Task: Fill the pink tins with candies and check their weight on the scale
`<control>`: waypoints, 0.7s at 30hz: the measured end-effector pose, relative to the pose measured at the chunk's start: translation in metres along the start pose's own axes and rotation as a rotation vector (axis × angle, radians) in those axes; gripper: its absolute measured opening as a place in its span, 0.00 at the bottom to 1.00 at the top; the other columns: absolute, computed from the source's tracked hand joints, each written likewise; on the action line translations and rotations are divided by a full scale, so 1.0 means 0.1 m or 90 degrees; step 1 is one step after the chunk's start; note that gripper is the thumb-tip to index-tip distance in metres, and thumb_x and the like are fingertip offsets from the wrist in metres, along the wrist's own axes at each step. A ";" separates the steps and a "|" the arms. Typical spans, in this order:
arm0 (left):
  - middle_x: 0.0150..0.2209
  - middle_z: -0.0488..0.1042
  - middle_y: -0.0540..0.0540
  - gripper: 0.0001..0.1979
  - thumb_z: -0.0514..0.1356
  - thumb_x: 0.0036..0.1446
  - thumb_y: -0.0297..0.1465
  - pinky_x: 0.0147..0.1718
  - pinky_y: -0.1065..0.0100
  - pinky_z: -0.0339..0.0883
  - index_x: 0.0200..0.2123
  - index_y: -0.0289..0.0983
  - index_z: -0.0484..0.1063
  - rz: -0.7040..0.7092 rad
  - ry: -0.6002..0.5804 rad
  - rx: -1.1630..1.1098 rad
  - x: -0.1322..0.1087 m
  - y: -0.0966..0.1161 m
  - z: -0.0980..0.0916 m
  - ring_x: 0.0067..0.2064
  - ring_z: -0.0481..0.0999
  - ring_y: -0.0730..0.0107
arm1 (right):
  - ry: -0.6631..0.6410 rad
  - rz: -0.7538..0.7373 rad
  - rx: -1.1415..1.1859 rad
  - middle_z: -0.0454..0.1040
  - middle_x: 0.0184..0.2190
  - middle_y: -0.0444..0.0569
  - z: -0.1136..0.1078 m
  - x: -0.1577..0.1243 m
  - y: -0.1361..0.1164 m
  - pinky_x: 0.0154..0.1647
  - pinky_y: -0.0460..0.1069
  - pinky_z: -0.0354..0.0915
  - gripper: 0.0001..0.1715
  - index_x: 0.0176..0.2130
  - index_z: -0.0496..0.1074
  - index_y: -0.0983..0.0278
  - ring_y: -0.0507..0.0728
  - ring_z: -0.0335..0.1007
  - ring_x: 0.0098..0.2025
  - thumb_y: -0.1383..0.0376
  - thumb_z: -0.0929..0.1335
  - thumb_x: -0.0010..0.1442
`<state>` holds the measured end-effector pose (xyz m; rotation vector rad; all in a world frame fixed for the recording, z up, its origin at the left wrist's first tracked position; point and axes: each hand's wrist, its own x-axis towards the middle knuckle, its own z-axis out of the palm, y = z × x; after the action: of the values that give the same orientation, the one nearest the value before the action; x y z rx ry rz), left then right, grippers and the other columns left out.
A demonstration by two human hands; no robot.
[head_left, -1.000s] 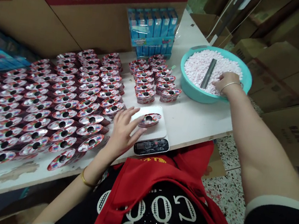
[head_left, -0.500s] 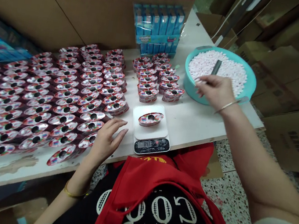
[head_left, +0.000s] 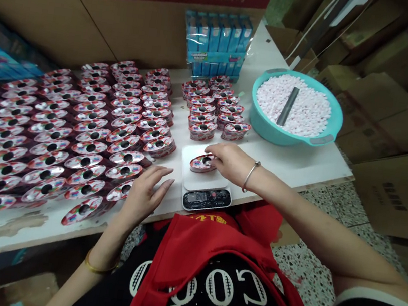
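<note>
A small oval box [head_left: 200, 163], red and white with a round dark hole in its top, stands on a white digital kitchen scale [head_left: 207, 199]. My right hand [head_left: 231, 163] is over the scale, its fingers pinched together at the box's right end, by the hole. What the fingertips hold, if anything, is hidden. My left hand [head_left: 147, 190] rests on the table left of the scale, fingers spread and holding nothing. It is close to the many rows of similar oval boxes [head_left: 87, 174].
A turquoise basin [head_left: 285, 136] of small white candies [head_left: 309, 104] stands right of the scale, with a dark grey bar [head_left: 288, 106] on the candies. Behind are a smaller group of oval boxes [head_left: 201, 130], blue packs [head_left: 217, 41] in clear wrap and a large carton [head_left: 149, 29].
My right hand has moved left and nearer, from the basin to the box on the scale. The bar on the candies now shows fully. My left hand has stayed in place.
</note>
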<state>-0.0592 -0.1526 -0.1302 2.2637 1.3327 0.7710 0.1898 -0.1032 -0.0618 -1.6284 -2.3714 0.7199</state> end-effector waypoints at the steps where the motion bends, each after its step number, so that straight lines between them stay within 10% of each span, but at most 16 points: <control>1: 0.45 0.74 0.42 0.12 0.54 0.63 0.35 0.48 0.64 0.68 0.47 0.38 0.71 0.000 0.000 0.000 0.00 -0.01 0.00 0.48 0.74 0.65 | 0.028 -0.002 0.028 0.77 0.39 0.55 -0.01 -0.01 0.01 0.46 0.50 0.64 0.12 0.41 0.76 0.67 0.58 0.72 0.43 0.76 0.67 0.57; 11: 0.42 0.75 0.43 0.11 0.55 0.63 0.34 0.45 0.66 0.68 0.44 0.37 0.71 0.009 -0.012 -0.003 0.06 -0.04 0.02 0.45 0.74 0.67 | 0.248 0.118 0.663 0.74 0.27 0.46 -0.11 -0.36 0.60 0.22 0.44 0.61 0.15 0.37 0.75 0.66 0.48 0.66 0.24 0.59 0.74 0.53; 21: 0.43 0.75 0.43 0.11 0.55 0.63 0.35 0.46 0.63 0.69 0.45 0.38 0.70 0.040 -0.008 -0.013 0.21 0.07 0.10 0.45 0.74 0.66 | 0.278 0.245 0.784 0.76 0.25 0.47 0.18 -0.66 0.76 0.27 0.45 0.66 0.22 0.32 0.75 0.66 0.50 0.71 0.26 0.56 0.79 0.41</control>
<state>-0.0400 -0.1381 -0.1286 2.3004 1.2482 0.7860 0.2712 -0.1468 -0.1062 -1.3680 -0.8870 1.3240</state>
